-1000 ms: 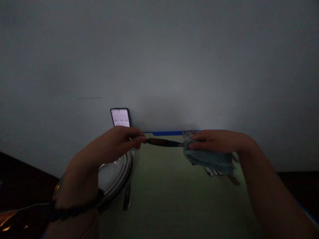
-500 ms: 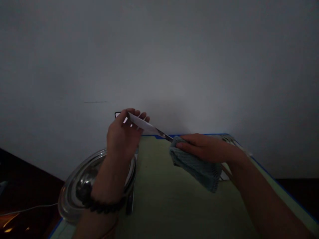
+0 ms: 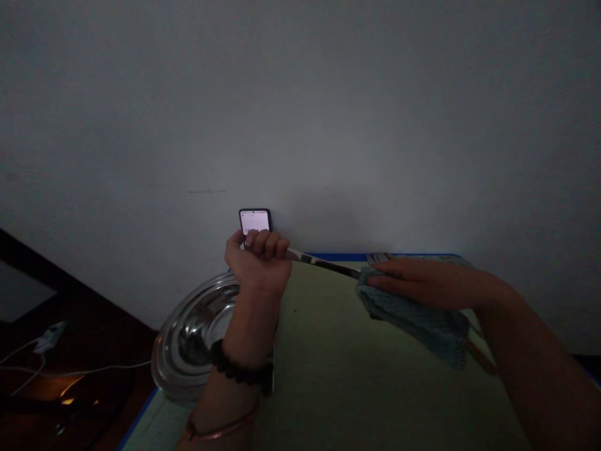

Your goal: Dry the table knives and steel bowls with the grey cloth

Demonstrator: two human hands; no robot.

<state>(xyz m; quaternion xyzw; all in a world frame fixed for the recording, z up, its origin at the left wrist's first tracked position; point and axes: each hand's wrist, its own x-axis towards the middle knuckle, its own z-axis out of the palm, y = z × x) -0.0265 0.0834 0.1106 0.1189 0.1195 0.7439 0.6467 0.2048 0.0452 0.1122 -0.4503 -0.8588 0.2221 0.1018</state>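
The scene is dim. My left hand (image 3: 259,262) is closed in a fist round one end of a knife (image 3: 323,264), which runs rightwards above the table. My right hand (image 3: 422,283) pinches a blue-grey knitted cloth (image 3: 422,322) round the knife's other end. The cloth hangs down below my right fingers. I wear a dark bead bracelet on my left wrist.
A steel plate (image 3: 192,335) lies at the left edge of the pale green table (image 3: 338,382), which has a blue border. A phone (image 3: 255,220) with a lit screen leans on the wall behind. More cutlery (image 3: 378,257) lies at the far right. Cables lie on the dark floor at left.
My left hand went from pinching the knife's tip, to holding it with open fingers, to a fist round its end. The cloth slid along the knife. The view shifted.
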